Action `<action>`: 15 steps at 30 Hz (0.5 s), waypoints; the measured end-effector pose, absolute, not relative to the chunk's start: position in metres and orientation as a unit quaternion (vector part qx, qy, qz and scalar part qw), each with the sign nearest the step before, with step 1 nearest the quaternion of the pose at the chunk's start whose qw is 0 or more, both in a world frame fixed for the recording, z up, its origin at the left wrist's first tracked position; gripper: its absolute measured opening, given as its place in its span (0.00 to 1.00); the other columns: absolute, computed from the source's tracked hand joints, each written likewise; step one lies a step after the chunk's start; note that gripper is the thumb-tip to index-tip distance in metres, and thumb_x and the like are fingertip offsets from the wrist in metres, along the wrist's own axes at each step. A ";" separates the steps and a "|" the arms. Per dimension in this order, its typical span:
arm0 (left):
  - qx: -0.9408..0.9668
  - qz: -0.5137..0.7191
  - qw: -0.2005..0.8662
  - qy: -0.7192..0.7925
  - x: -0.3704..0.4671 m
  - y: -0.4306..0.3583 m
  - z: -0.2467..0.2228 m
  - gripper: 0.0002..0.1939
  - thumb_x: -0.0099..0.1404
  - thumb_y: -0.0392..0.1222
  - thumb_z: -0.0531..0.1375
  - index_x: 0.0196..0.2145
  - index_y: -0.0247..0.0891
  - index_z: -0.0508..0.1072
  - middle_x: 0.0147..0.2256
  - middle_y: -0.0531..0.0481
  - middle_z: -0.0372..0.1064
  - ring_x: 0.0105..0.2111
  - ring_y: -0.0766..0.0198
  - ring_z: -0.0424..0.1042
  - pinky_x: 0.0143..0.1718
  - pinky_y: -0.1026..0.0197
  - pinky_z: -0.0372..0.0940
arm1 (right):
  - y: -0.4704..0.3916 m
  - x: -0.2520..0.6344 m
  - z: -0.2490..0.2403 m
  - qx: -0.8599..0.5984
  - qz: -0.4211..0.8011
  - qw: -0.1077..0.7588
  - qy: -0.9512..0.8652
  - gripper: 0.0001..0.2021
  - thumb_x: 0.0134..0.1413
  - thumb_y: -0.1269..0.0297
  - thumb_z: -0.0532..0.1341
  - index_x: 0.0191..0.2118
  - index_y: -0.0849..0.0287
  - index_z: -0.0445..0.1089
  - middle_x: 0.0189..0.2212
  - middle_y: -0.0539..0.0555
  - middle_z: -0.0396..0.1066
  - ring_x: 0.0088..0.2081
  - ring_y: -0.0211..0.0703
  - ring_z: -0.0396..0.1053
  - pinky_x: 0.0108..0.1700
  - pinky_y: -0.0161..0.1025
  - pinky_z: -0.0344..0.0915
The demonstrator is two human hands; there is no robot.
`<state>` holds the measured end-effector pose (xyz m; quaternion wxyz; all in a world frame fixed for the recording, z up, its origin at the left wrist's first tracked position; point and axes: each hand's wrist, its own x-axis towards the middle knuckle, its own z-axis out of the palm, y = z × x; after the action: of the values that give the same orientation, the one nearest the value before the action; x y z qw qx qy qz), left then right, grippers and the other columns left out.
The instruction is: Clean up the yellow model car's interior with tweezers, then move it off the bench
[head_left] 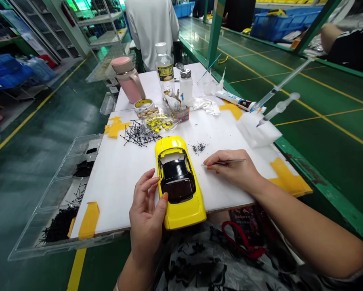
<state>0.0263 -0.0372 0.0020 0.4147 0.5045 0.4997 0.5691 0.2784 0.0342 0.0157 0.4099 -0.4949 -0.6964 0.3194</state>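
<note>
A yellow model car body (184, 214) with a black roof and dark rear window lies on the white board (117, 182). My left hand (146, 206) holds its left side, thumb on the body near the rear window and fingers along the edge. To the right of the car, my right hand (236, 167) pinches thin metal tweezers (229, 162), whose tip points left just above the board. Tiny black pieces (198, 148) are scattered beyond the tip. Thin black sticks (139, 133) lie in a heap behind the car, beside a bag of small yellow parts (159, 123).
Farther back stand a pink mug (128, 81), a clear bottle (164, 70), a small jar (186, 84) and a tape roll (143, 106). Syringes (278, 107) stick in a white foam block (257, 129) at right. A plastic tray (52, 190) holds black parts at left. A person (152, 28) is beyond.
</note>
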 end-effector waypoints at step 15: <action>0.500 0.577 0.420 0.491 0.027 -0.037 0.001 0.12 0.64 0.38 0.64 0.46 0.44 0.74 0.62 0.45 0.59 0.63 0.51 0.62 0.66 0.49 0.58 | 0.034 0.278 0.019 -0.485 0.313 0.409 -0.706 0.03 0.50 0.69 0.66 0.31 0.59 0.79 0.31 0.53 0.80 0.28 0.38 0.75 0.30 0.35 0.72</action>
<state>0.0268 -0.0368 0.0008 0.4203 0.4996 0.4911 0.5767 0.2779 0.0336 0.0189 0.4090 -0.4854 -0.7065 0.3130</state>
